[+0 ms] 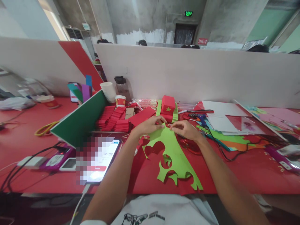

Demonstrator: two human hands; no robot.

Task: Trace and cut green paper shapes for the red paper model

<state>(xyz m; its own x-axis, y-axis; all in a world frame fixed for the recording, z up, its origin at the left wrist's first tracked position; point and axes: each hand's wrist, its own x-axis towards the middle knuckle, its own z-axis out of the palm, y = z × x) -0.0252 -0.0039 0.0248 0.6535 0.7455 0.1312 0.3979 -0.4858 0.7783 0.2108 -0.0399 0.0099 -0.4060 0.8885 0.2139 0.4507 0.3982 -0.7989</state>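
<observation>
Fingers of both hands meet at the top edge of the green sheet (170, 142), which lies between the forearms on the counter (243, 178): the left fingers (161, 119) appear to pinch it, while the right fingers (177, 125) are drawn together just beside, and whether they grasp it too, I cannot tell.

From the left, the green board (81, 120) stands aslant; a knock could bring it down, perhaps onto the phone (107, 162). The phone sits just beside the left forearm, and its cable (86, 188) runs off the counter's front, so a snag there might drag it over. The red stacks (112, 122) look loose, and a careless reach would likely scatter them; the cup (120, 101) behind could tip in the same sweep.

The sheet itself seems most at risk: large holes leave thin strips toward its lower end, and an uneven pull could tear or crease it. Beyond the fingers, the red box (168, 102) is near enough to be bumped. Farther right, a black cord (229, 159) seems to lead to the blue tool (202, 119); a forearm catching it could pull that tool across the papers.
</observation>
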